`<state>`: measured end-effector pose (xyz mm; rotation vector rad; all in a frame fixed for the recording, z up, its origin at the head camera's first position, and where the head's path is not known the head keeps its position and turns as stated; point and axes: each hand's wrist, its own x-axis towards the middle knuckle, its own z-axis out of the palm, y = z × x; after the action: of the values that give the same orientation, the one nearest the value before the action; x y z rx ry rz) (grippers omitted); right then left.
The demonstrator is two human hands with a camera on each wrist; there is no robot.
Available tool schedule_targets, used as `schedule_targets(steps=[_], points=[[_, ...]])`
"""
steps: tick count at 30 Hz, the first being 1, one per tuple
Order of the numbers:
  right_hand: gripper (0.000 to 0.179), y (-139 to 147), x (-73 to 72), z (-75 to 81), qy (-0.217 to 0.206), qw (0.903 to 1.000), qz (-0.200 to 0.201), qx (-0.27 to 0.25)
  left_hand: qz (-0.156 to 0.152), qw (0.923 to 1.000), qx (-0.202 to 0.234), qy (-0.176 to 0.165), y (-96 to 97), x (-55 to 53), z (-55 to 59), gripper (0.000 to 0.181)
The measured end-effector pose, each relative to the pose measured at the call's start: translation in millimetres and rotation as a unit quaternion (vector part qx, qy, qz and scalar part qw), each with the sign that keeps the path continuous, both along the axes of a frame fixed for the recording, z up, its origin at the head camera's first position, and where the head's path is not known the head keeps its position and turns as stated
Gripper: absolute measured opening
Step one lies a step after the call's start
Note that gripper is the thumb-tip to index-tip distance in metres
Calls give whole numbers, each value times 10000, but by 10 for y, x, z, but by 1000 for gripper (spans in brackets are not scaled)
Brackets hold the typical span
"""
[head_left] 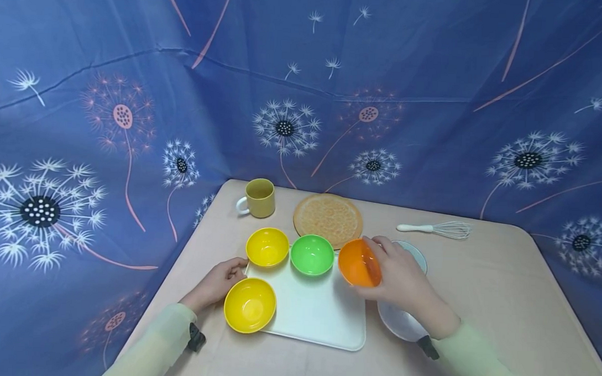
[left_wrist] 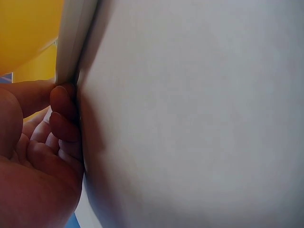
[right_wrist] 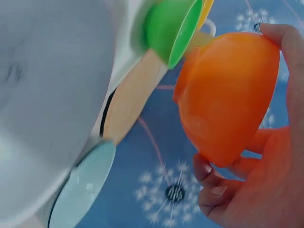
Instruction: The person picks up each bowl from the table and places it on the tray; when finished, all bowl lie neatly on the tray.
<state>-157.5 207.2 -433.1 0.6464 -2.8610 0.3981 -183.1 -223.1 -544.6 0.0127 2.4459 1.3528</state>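
My right hand (head_left: 404, 277) grips an orange bowl (head_left: 354, 263) by its rim, thumb on one side and fingers on the other. In the right wrist view the orange bowl (right_wrist: 228, 95) is tipped on its side, over the right part of a white tray (head_left: 318, 316) in the head view. A green bowl (head_left: 312, 256) sits at the tray's back edge, left of the orange one. Two yellow bowls stand on the tray's left side, one at the back (head_left: 267, 247) and one at the front (head_left: 250, 306). Between them my left hand (head_left: 221, 278) pinches the tray's left edge.
A large pale bowl (head_left: 401, 322) and a light blue dish (head_left: 418, 255) lie under and behind my right hand, partly hidden. Farther back are a mustard mug (head_left: 261, 199), a round tan disc (head_left: 328, 218) and a white-handled whisk (head_left: 431, 229). Blue cloth (head_left: 410, 64) hangs behind the table.
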Motion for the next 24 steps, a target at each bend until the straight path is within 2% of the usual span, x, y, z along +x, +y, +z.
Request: schedule_targets(steps=[10,19,24], points=[[104,-461,186,-232,-58,9991,415,104,-53,9999,102,116,-4,-11,-5,43],[106,-812,384,-397,-1087,9931,431,100,-117,9998,-13,163,-15,-20,-10,42],[107,-929,423,-496,-1075,9921,647,28,-191,9996,-53,213,-21,-21,-4,39]])
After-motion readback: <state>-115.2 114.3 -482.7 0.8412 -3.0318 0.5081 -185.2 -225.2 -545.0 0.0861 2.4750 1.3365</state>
